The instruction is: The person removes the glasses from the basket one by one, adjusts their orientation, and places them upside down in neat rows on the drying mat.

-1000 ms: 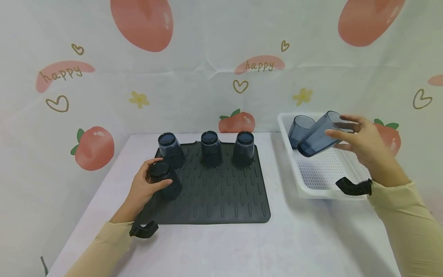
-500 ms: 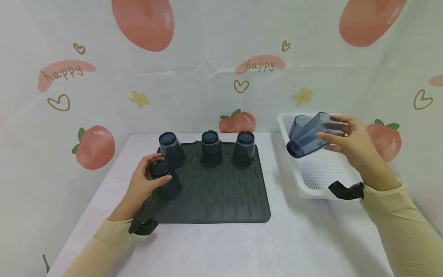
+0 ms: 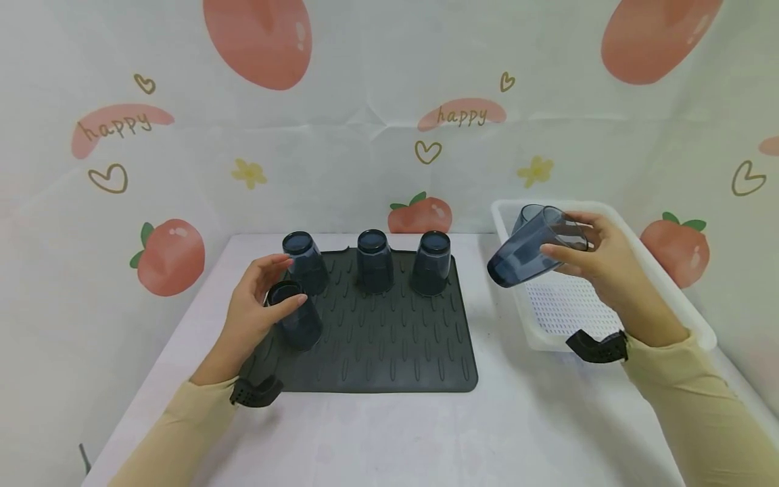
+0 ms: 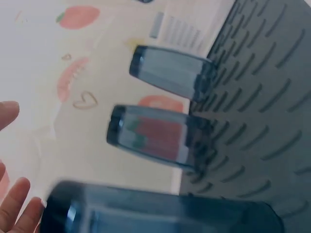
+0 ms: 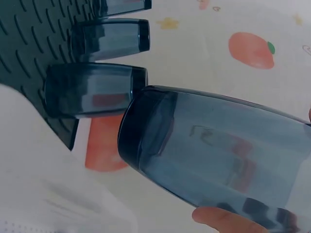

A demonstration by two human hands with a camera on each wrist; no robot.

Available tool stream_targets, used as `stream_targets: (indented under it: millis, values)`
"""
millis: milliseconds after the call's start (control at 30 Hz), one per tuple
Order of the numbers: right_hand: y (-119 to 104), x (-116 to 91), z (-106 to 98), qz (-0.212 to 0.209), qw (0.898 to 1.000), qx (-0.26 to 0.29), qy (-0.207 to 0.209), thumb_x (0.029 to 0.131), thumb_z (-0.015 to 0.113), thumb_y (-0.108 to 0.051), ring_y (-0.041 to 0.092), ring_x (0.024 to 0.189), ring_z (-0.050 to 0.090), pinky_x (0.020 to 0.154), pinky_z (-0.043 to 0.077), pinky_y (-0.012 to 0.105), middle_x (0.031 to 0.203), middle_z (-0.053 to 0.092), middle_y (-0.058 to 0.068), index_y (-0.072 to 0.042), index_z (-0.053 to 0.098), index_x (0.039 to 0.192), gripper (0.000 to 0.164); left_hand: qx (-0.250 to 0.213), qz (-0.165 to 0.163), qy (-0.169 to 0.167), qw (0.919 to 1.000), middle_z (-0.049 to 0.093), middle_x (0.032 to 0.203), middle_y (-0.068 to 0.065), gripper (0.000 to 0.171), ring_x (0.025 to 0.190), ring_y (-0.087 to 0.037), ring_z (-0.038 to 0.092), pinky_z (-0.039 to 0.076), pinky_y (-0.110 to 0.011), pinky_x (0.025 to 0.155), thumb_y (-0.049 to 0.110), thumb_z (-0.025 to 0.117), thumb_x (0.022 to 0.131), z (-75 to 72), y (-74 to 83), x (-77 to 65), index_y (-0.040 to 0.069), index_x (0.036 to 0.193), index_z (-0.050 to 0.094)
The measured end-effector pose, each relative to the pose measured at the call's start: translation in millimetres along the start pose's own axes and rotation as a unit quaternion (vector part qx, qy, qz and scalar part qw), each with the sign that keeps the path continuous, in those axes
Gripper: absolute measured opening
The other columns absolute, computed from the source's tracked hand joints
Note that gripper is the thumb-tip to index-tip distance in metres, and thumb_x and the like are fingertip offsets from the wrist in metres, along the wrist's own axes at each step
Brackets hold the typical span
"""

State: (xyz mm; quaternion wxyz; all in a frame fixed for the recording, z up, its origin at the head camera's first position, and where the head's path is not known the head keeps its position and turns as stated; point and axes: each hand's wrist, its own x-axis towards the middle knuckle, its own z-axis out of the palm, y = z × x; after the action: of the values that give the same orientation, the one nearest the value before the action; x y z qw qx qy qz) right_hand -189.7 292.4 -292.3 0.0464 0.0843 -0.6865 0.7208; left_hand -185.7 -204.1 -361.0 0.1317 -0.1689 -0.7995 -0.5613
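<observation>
My right hand (image 3: 602, 264) grips a clear blue drinking glass (image 3: 520, 253) near its mouth. That glass is tilted, its thick base pointing left and down over the near-left rim of the white basket (image 3: 675, 297). On the dark ribbed mat (image 3: 389, 358), my left hand (image 3: 252, 311) hovers about an upside-down glass (image 3: 303, 328), thumb and fingers spread. In the left wrist view, its fingertips (image 4: 14, 199) appear apart from the nearest glass (image 4: 160, 213). Behind stand three more upturned glasses in a row: left (image 3: 307, 267), middle (image 3: 374, 264), right (image 3: 431, 267).
Another glass (image 3: 528, 213) stands in the basket's far-left corner, mostly hidden behind the held one. The white table (image 3: 389, 439) extends in front of the mat and between mat and basket. A printed cloth (image 3: 341, 155) hangs directly behind.
My right hand has carried the tilted glass left and slightly down, from above the basket to its left rim. The left hand's fingers have lifted and loosened from the front glass, which stays put.
</observation>
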Motion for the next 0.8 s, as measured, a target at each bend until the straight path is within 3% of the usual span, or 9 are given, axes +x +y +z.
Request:
stream_targets:
  millis: [300,433,533,800]
  values:
    - [1.8,-5.9,15.4,0.012,0.999,-0.049,-0.015,0.086,0.067,0.005,0.004,0.089,0.065,0.069,0.057,0.020,0.116,0.055,-0.004,-0.019,0.043,0.125,0.052,-0.032,0.042,-0.021,0.9984,0.051,0.133,-0.008,0.062,0.128,-0.003,0.045,0.033,-0.018,0.110,-0.009,0.073,0.079,14.6,28.1,5.1,-0.001,0.134,0.045]
    - [0.7,-9.5,22.1,0.019,0.998,-0.057,-0.019,0.086,0.068,0.003,0.004,0.090,0.065,0.070,0.057,0.020,0.117,0.054,-0.005,-0.020,0.043,0.127,0.054,-0.040,0.056,-0.040,0.9969,0.051,0.132,-0.004,0.062,0.127,-0.006,0.047,0.033,-0.017,0.110,-0.011,0.072,0.078,21.8,32.6,6.1,-0.002,0.133,0.046]
    - [0.4,-12.1,27.7,0.018,0.998,-0.063,-0.024,0.085,0.068,0.002,0.004,0.091,0.065,0.071,0.057,0.020,0.118,0.055,-0.006,-0.019,0.041,0.129,0.056,-0.039,0.061,-0.053,0.9960,0.051,0.133,-0.010,0.062,0.127,-0.006,0.047,0.034,-0.016,0.109,-0.011,0.073,0.077,27.5,33.9,6.6,-0.002,0.133,0.047]
    - [6.6,-17.0,44.5,0.013,0.997,-0.062,-0.036,0.085,0.068,0.005,0.002,0.091,0.066,0.071,0.057,0.022,0.115,0.058,-0.008,-0.020,0.043,0.128,0.056,-0.018,0.060,-0.088,0.9941,0.050,0.137,-0.017,0.064,0.125,0.004,0.046,0.034,-0.015,0.109,-0.006,0.076,0.077,43.5,36.4,6.0,0.001,0.134,0.047]
